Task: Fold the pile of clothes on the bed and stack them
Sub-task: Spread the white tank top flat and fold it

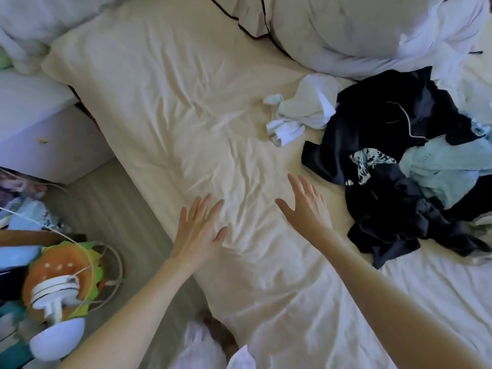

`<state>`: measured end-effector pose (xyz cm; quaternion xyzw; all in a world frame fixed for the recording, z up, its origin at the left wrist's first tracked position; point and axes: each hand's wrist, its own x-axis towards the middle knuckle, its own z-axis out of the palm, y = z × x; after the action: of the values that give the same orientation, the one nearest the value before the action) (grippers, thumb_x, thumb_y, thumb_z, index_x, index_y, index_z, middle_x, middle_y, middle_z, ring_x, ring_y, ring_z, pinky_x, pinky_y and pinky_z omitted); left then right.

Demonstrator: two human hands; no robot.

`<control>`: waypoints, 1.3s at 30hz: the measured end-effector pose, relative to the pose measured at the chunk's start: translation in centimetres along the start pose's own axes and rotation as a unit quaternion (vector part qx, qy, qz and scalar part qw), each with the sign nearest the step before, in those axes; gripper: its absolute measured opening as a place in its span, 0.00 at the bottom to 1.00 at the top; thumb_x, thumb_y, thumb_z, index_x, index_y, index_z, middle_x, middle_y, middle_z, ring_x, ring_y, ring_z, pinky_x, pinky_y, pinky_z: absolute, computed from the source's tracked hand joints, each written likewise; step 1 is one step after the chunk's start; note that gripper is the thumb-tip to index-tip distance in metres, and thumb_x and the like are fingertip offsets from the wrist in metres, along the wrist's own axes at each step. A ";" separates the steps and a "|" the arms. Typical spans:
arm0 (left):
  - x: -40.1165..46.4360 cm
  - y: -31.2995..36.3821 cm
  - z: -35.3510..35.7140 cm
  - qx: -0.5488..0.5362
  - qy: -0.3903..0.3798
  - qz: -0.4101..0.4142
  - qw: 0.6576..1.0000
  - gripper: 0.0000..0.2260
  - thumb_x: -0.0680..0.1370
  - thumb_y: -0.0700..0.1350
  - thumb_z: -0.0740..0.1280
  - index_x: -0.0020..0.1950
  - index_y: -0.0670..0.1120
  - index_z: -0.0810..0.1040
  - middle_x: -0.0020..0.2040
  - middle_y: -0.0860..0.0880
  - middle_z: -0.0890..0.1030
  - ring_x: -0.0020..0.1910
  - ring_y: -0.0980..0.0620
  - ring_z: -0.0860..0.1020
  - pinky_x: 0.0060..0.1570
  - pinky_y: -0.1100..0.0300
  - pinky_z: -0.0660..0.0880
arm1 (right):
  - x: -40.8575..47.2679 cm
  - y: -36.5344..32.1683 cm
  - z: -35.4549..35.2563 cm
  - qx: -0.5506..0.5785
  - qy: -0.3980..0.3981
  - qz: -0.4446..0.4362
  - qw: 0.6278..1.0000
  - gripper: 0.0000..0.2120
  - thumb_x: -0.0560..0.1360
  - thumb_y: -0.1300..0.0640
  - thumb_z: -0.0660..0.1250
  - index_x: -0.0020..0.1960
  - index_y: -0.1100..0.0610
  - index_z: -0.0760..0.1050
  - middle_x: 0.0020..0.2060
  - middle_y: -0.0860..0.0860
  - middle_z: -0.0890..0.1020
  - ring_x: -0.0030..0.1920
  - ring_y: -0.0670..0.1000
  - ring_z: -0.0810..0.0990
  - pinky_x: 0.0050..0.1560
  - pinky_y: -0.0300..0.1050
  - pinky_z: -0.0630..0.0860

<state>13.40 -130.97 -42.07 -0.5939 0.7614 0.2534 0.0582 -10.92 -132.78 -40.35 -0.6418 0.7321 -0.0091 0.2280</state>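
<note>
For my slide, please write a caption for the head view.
Both hands, left and right, spread open over the bare sheet, beside a pile of unfolded clothes.

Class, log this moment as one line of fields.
left hand: open, holds nothing | right hand: open, holds nothing | clothes pile: unfolded, right of hands | stack: none seen

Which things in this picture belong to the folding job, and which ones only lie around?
Part of the job:
- dark clothes pile
- pale blue garment in that pile
- crumpled white garment beside it
- bed sheet, the folding surface
- left hand and right hand, both open, holding nothing

Only lying around:
- pillows
- burger-shaped cushion on the floor
- white fan
</note>
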 end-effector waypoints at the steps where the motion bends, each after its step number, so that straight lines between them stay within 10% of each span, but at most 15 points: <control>1: 1.9 -0.2 0.9 0.005 -0.010 -0.002 1.000 0.28 0.80 0.56 0.55 0.77 0.52 0.49 0.78 0.48 0.45 0.76 0.47 0.45 0.72 0.46 0.45 | 1.9 0.5 0.8 0.009 -0.006 0.004 1.000 0.31 0.78 0.43 0.59 0.75 0.54 0.54 0.74 0.54 0.59 0.74 0.54 0.57 0.71 0.50 0.57; 7: 10.9 -2.0 6.7 0.078 -0.074 0.020 0.994 0.31 0.80 0.59 0.54 0.77 0.54 0.42 0.77 0.48 0.39 0.76 0.47 0.41 0.72 0.44 0.44 | 13.2 2.6 5.0 0.062 0.037 0.037 0.997 0.22 0.80 0.52 0.59 0.71 0.60 0.63 0.66 0.56 0.71 0.65 0.55 0.69 0.57 0.43 0.66; 13: 13.8 -3.6 10.1 0.097 -0.103 0.023 0.990 0.36 0.76 0.64 0.58 0.77 0.56 0.44 0.77 0.48 0.37 0.76 0.47 0.40 0.72 0.42 0.47 | 20.7 3.1 6.7 0.012 0.081 0.060 0.995 0.34 0.77 0.44 0.62 0.76 0.55 0.51 0.74 0.54 0.57 0.71 0.55 0.59 0.59 0.50 0.69; 16: 14.4 -3.8 10.6 0.095 -0.100 0.027 0.990 0.36 0.75 0.64 0.60 0.77 0.56 0.45 0.77 0.48 0.39 0.76 0.47 0.40 0.71 0.42 0.47 | 22.9 3.1 6.9 0.015 0.104 0.052 0.993 0.21 0.78 0.50 0.60 0.70 0.54 0.66 0.71 0.52 0.63 0.70 0.53 0.62 0.58 0.50 0.69; 23: 15.1 -3.9 10.3 0.074 -0.121 0.028 0.990 0.36 0.75 0.64 0.59 0.77 0.56 0.44 0.77 0.50 0.38 0.76 0.48 0.40 0.71 0.41 0.46 | 18.6 2.5 8.9 0.181 0.223 0.019 0.958 0.09 0.77 0.60 0.62 0.41 0.65 0.74 0.39 0.57 0.78 0.36 0.52 0.71 0.34 0.46 0.61; 31: 14.2 -1.6 5.7 -0.139 -0.132 -0.046 0.980 0.19 0.80 0.53 0.58 0.71 0.50 0.68 0.76 0.48 0.58 0.75 0.49 0.54 0.71 0.46 0.52 | 4.1 0.5 10.1 0.251 0.094 0.004 0.963 0.12 0.73 0.65 0.70 0.56 0.65 0.80 0.55 0.58 0.81 0.59 0.54 0.79 0.57 0.44 0.75; 36: 10.9 3.1 4.1 -0.506 -0.134 -0.120 0.843 0.10 0.76 0.49 0.67 0.55 0.51 0.72 0.45 0.53 0.77 0.45 0.58 0.76 0.50 0.67 0.70 | -2.7 -1.9 9.6 0.298 -0.032 0.000 0.954 0.10 0.72 0.63 0.70 0.54 0.63 0.81 0.50 0.56 0.84 0.51 0.49 0.78 0.48 0.31 0.71; 39: 8.8 3.4 4.5 -0.513 -0.072 -0.177 0.837 0.15 0.75 0.39 0.68 0.59 0.49 0.72 0.44 0.52 0.79 0.43 0.59 0.76 0.45 0.72 0.71 | -5.7 -2.9 10.1 0.323 -0.107 0.005 0.940 0.10 0.73 0.65 0.68 0.54 0.61 0.81 0.44 0.54 0.85 0.47 0.47 0.79 0.47 0.39 0.74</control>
<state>6.73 -136.05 -48.32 -0.6435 0.3984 0.6346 -0.1564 -4.32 -125.12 -46.72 -0.5276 0.6642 -0.1749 0.4999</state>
